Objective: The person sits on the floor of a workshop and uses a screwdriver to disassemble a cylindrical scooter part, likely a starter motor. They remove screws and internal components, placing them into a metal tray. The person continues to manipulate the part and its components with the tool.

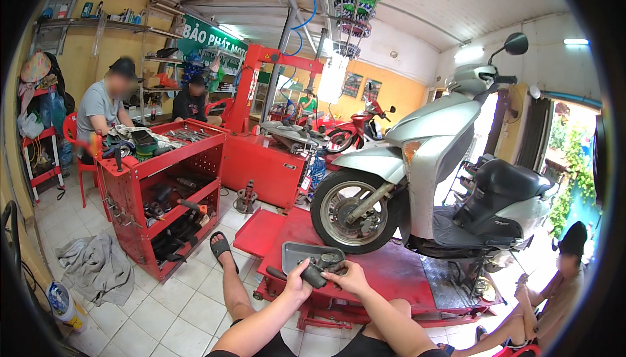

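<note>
In front of my knees I hold a dark cylindrical part (315, 277); its exact kind is too small to make out. My left hand (299, 281) is closed around its left side. The fingers of my right hand (352, 278) are closed against its right end. A short dark bar, like a handle (276, 273), sticks out to the left of my left hand; I cannot tell whether it joins the part. Just beyond my hands, a grey tray (293, 251) lies on the red lift platform (404, 272), with dark metal pieces (332, 256) at its right side.
A silver scooter (417, 142) stands on the platform, its front wheel (355, 210) close beyond the tray. To the left are a red tool cart (140, 194) and a grey cloth (98, 269) on the tiles. One person (554, 298) sits at right, others (107, 106) at back left.
</note>
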`<state>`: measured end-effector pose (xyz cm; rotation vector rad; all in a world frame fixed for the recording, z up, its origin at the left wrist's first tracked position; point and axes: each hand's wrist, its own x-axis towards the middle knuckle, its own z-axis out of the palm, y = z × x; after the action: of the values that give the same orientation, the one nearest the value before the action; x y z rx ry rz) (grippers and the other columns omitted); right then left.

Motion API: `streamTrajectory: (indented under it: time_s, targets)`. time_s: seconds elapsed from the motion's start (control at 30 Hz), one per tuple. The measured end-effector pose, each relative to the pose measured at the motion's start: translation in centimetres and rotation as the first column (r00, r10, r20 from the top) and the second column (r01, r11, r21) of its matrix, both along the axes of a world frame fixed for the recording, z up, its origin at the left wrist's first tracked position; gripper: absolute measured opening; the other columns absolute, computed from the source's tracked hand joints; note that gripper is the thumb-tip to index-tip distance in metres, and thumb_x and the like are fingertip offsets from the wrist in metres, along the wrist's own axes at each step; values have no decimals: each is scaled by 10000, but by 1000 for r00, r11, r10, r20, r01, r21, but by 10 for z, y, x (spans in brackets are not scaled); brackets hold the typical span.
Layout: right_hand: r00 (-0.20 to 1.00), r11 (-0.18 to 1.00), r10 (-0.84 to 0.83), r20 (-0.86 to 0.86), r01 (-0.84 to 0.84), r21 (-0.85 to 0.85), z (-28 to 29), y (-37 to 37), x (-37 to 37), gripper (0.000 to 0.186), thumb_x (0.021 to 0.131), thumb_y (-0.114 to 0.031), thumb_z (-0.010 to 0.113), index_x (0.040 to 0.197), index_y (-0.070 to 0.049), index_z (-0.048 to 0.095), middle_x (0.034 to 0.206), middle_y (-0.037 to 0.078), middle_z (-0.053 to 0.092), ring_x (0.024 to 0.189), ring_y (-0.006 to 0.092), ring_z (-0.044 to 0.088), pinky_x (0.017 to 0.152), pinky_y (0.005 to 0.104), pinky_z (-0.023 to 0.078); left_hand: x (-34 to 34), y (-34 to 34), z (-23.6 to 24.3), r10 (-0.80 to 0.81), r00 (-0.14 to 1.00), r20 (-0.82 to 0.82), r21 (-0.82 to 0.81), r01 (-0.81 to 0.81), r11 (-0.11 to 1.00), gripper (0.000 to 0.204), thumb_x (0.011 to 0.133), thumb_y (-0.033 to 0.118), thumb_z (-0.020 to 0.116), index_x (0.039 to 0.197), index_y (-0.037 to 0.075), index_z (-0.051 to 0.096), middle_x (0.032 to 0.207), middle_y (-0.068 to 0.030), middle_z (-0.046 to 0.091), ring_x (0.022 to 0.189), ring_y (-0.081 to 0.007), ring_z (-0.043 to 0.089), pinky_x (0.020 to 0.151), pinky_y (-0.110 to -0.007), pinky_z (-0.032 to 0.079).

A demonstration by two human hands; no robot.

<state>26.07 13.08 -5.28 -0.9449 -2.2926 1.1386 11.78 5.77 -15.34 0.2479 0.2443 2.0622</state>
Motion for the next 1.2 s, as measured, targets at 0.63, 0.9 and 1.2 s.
streamTrajectory:
  time_s: [0.63, 0.9, 1.2]
  targets:
    - [924, 935, 354, 145, -348, -64, 81, 0, -31, 577, 835, -507, 798, 964, 34, 647, 800, 78, 652, 656, 158, 649, 584, 294, 538, -17, -39, 76, 262, 944, -199, 267, -205, 942, 305, 924, 177, 639, 1180, 26, 574, 1093, -119, 635, 985, -244, 626, 947, -425, 521]
    - [878, 890, 456, 143, -448, -89, 79, -28, -73, 568, 832, -580, 767, 783, -26, 652, 669, 10, 574, 571, 97, 540, 512, 257, 448, -45, -87, 81, 331, 927, -176, 232, -288, 929, 315, 926, 147, 633, 1217, 35, 587, 1121, -128, 640, 991, -258, 626, 959, -429, 511]
    - [872, 877, 433, 231, -466, 115, 81, -39, -88, 734, 729, -711, 766, 794, 18, 713, 674, 70, 636, 599, 141, 607, 566, 302, 489, -56, -99, 72, 342, 928, -144, 218, -308, 926, 442, 939, 295, 606, 1243, -20, 545, 1055, -159, 634, 1073, -311, 604, 1019, -471, 466]
